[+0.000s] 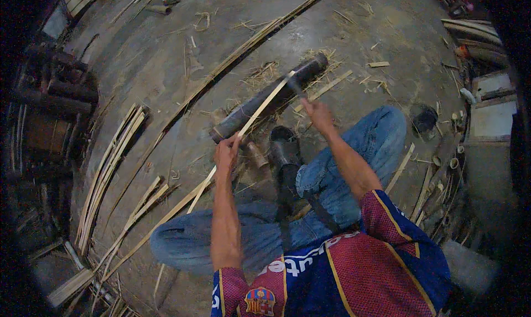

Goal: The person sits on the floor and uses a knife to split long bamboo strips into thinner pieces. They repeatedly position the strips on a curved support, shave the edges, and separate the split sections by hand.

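My left hand [225, 154] is closed around a long pale bamboo strip [265, 103]. The strip slants up and right across a dark, thick log-like cylinder [240, 118] lying on the floor, and its lower part runs down past my left wrist. In my closed right hand [319, 116] is a knife [296, 87], its blade smeared by motion, close to the strip's upper end over the cylinder. Between my bent legs sits a dark tube-shaped thing [285, 145], and beside it a short brown cylindrical piece [257, 155].
Bundled strips [113, 173] lie on the floor at the left, with more strips [146, 206] by my left knee. Long thin poles [221, 68] stretch diagonally beyond the cylinder. Shavings litter the floor [354, 68]. A dark round container [424, 118] is at the right.
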Available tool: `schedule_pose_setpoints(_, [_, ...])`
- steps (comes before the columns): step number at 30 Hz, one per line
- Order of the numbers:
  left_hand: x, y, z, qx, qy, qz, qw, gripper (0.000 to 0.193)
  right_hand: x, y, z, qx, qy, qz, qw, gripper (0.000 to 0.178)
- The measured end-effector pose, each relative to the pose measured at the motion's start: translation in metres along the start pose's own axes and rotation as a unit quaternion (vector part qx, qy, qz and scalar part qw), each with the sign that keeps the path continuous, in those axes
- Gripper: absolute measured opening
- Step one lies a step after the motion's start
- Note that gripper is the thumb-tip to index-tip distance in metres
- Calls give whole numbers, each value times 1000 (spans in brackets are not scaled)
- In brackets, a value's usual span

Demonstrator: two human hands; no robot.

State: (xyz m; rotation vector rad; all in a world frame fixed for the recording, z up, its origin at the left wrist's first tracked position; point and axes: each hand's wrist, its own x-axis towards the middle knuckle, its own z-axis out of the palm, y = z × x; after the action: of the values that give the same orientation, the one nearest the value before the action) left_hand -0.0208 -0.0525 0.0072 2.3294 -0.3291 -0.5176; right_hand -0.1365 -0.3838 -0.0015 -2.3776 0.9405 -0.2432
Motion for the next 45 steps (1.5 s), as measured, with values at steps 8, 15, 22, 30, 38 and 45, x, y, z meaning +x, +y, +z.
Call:
schedule_pose_setpoints(8, [-6, 65, -29, -56, -25, 19, 998, 45, 11, 5, -27, -38, 1, 131, 991, 68])
schedule_pose_setpoints(15, [-8, 114, -26, -117, -40, 73, 990, 32, -4, -96, -27, 412, -211, -34, 886, 45])
schedule_pose_setpoints(22, [0, 111, -95, -20, 37, 57, 997, 44, 27, -101, -40, 506, -206, 47, 836, 32])
schedule_pose_setpoints(30, [-40, 61, -114, -69, -279, -42, 957, 48, 47, -66, -67, 615, -159, 138, 760, 29])
schedule_pose_setpoints(38, [-43, 79, -93, -122, -192, -55, 972, 34, 45, -38, -56, 406, 28, 157, 900, 37])
schedule_pose_setpoints(45, [-29, 88, -89, -179, -182, -37, 966, 28, 69, 94, -12, 456, 272, 292, 796, 45])
